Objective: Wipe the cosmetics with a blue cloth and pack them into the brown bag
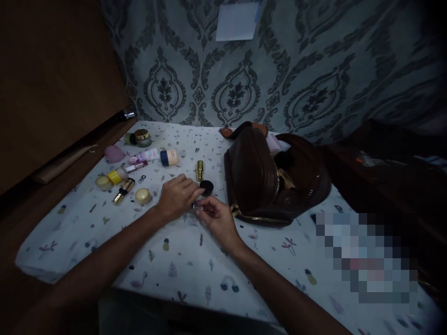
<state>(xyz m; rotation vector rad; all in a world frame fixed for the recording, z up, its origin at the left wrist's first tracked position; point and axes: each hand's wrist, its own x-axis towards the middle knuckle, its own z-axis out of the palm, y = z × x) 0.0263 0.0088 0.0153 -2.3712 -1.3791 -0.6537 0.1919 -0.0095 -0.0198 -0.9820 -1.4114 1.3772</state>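
My right hand [220, 222] pinches a small, shiny, dark-and-clear cosmetic tube [198, 206] between thumb and fingertips. Against the tube's other end my left hand [177, 197] is closed, its fingers curled and partly hiding it. The exact kind of tube is too small to make out. Just beyond the hands lies a round black lid or compact [206, 187]. A gold lipstick-like tube [199, 170] stands behind that. To the left of my left hand is a small jar with a pale yellow lid [142, 196].
An open brown leather bag [249, 179] sits right of the hands, with items inside. More cosmetics, including a beige bottle with a navy cap [169, 158] and a pink oval item [114, 153], spread over the patterned cloth [174, 302] at left. Patterned wallpaper [233, 88] rises behind.
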